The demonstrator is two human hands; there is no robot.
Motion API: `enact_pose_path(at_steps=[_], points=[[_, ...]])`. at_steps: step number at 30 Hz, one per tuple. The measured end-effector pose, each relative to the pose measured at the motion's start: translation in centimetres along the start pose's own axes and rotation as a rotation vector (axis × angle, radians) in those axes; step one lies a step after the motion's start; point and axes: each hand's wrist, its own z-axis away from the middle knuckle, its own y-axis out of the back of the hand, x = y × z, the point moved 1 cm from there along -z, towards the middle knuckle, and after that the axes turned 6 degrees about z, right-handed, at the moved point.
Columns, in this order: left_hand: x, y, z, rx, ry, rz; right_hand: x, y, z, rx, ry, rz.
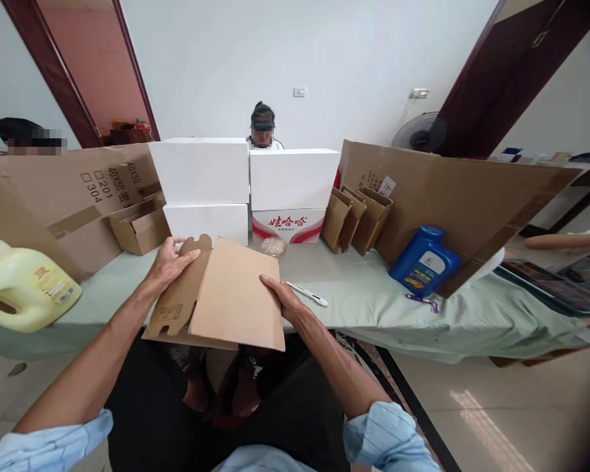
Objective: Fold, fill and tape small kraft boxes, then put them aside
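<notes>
I hold a flat brown cardboard box blank (226, 295) over my lap at the table's near edge. My left hand (170, 261) grips its left flap near the top, fingers curled over the edge. Along the blank's right edge, my right hand (280, 295) has its fingers on top of the panel and grips it. The blank is partly folded, with the left flap angled up.
A green-covered table (358, 288) carries a white pen (307, 294), a blue bottle (425, 261), a yellow jug (22, 288), stacked white boxes (246, 180), folded brown cartons (356, 219) and large cardboard sheets (452, 196). A person sits behind the boxes; another sits at the far left.
</notes>
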Motion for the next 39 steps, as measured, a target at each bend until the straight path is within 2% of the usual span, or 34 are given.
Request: enact_pose_path(at_steps=[4, 8, 12, 14, 16, 18, 22, 25, 29, 31, 34, 39], points=[[-0.4, -0.1, -1.3, -0.001, -0.002, -0.007, 1.0, 0.8, -1.9, 0.07, -0.101, -0.094], [0.0, 2.2, -1.2, 0.052, -0.095, 0.05, 2.3, 1.2, -3.3, 0.076, -0.116, -0.181], [0.7, 5.0, 2.1, 0.331, -0.332, 0.146, 3.2, 1.2, -4.2, 0.089, -0.074, -0.297], [1.1, 5.5, 4.9, 0.464, -0.463, 0.15, 3.5, 1.0, -4.5, 0.094, -0.056, -0.349], [1.7, 5.0, 7.7, 0.5, -0.58, 0.105, 3.7, 0.7, -4.5, 0.102, -0.049, -0.391], [2.5, 3.7, 10.1, 0.408, -0.687, 0.029, 3.9, 0.1, -4.5, 0.117, -0.051, -0.427], [4.0, 0.4, 13.0, 0.052, -0.844, -0.109, 4.2, -0.9, -4.1, 0.152, -0.054, -0.491], [4.1, -2.1, 13.5, -0.199, -0.915, -0.234, 4.5, -1.5, -4.0, 0.161, -0.05, -0.528], [2.4, -5.3, 13.0, -0.459, -0.913, -0.605, 5.1, -2.1, -3.9, 0.15, -0.041, -0.561], [1.5, -6.6, 12.4, -0.532, -0.884, -0.746, 5.4, -2.3, -3.9, 0.143, -0.037, -0.571], [0.6, -8.0, 11.0, -0.608, -0.859, -0.818, 5.8, -2.3, -3.8, 0.132, -0.048, -0.571], [0.1, -9.3, 9.4, -0.627, -0.869, -0.831, 6.3, -2.0, -4.0, 0.109, -0.103, -0.564]])
